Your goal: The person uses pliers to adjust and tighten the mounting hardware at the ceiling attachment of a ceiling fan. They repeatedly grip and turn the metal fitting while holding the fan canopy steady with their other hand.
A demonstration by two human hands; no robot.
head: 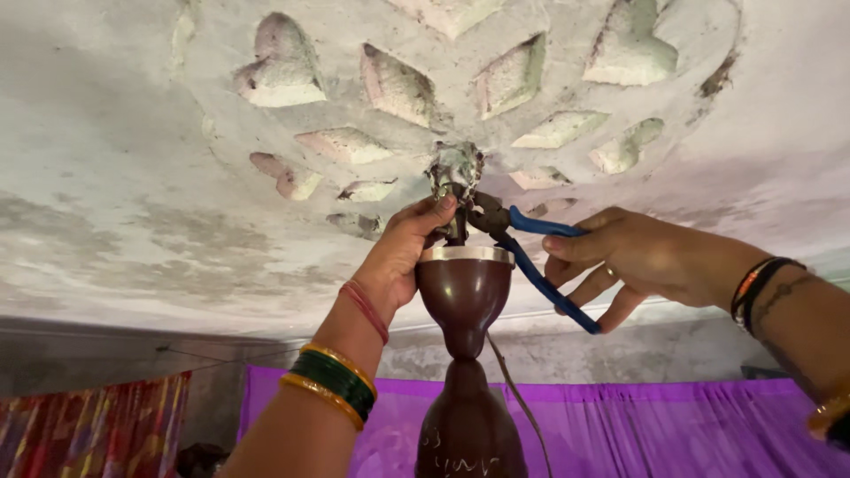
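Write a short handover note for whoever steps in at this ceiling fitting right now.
Left hand: raised, gripping the mount at the ceiling hook, just above the brown canopy cup.
Right hand: holds blue-handled pliers, their nose at the hook joint.
The brown downrod cover hangs straight below the cup; a thin wire trails beside it.
Done: the cup sits lowered, leaving the joint exposed.
Left: whether the joint is tight or loose cannot be told; the cup is not yet against the ceiling.
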